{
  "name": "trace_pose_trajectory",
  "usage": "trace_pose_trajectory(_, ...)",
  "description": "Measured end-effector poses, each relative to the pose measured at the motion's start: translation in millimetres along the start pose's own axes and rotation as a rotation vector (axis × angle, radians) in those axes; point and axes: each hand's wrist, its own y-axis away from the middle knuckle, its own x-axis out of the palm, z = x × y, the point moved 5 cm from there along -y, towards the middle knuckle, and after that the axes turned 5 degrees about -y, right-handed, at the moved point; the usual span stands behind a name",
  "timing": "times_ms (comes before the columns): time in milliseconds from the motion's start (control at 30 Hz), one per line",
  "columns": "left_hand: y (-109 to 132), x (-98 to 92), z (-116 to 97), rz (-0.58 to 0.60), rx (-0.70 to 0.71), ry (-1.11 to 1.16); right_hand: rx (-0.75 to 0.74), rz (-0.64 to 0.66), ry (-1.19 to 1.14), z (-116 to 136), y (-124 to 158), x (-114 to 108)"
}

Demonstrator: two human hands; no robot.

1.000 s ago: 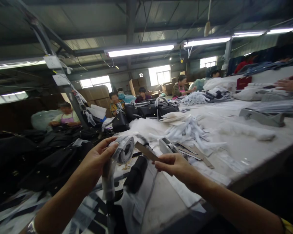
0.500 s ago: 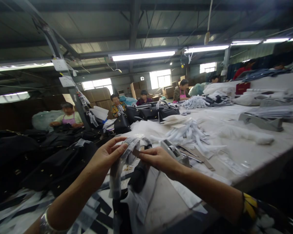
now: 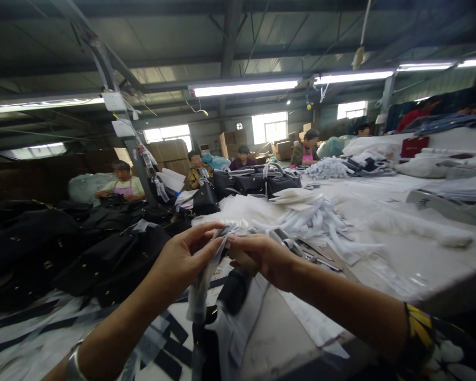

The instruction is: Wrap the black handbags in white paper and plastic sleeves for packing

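My left hand (image 3: 182,262) and my right hand (image 3: 264,256) meet in front of me above the table edge. Both pinch the top of a clear plastic wrap (image 3: 206,275) that hangs down between them round a dark strap. The fingers of both hands are closed on it. Under my hands stands a black bag (image 3: 232,291) with a rolled black handle, partly covered by white wrapping paper (image 3: 238,328). A tape dispenser (image 3: 289,243) lies just right of my right hand.
A long white table (image 3: 400,243) runs to the right, with a heap of white wrapped strips (image 3: 313,217) and flat card pieces. Black bags (image 3: 103,254) pile up on the left. Several people sit at the far end, by more black handbags (image 3: 262,182).
My right hand, which held a flat card strip apart from the left, has come over to the left hand. Both now pinch the plastic wrap; the card strip is out of sight.
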Motion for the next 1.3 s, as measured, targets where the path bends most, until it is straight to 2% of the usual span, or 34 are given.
trace_pose_trajectory(100,-1,-4.9,-3,-0.040,0.074,-0.092,0.021,-0.016,-0.031,4,4,5)
trace_pose_trajectory(233,1,-3.7,-5,-0.001,0.022,-0.080,-0.008,-0.010,0.007,6,5,6)
trace_pose_trajectory(300,3,-1.7,-5,-0.017,0.006,-0.073,-0.040,-0.018,0.055,6,4,5)
trace_pose_trajectory(433,3,-0.4,3,-0.160,-0.038,-0.013,-0.098,-0.089,0.092,5,4,0)
trace_pose_trajectory(533,3,-0.8,15,-0.290,-0.155,0.113,-0.120,-0.112,0.107,6,3,-1)
trace_pose_trajectory(600,3,3.9,22,-0.273,-0.254,0.255,-0.108,-0.101,0.108,6,2,-1)
trace_pose_trajectory(667,3,9.3,23,-0.218,-0.275,0.368,-0.067,-0.087,0.106,7,1,-1)
trace_pose_trajectory(767,3,13.1,17,-0.159,-0.202,0.437,-0.010,-0.052,0.044,11,3,-2)
trace_pose_trajectory(933,5,18.6,14,0.006,-0.131,0.438,0.027,0.037,-0.287,8,10,-11)
trace_pose_trajectory(1100,7,13.5,21,-0.052,-0.186,0.396,-0.116,0.088,-0.290,-6,8,-19)
trace_pose_trajectory(1300,7,13.5,15,-0.129,-0.128,0.290,-0.276,0.065,-0.189,-11,11,1)
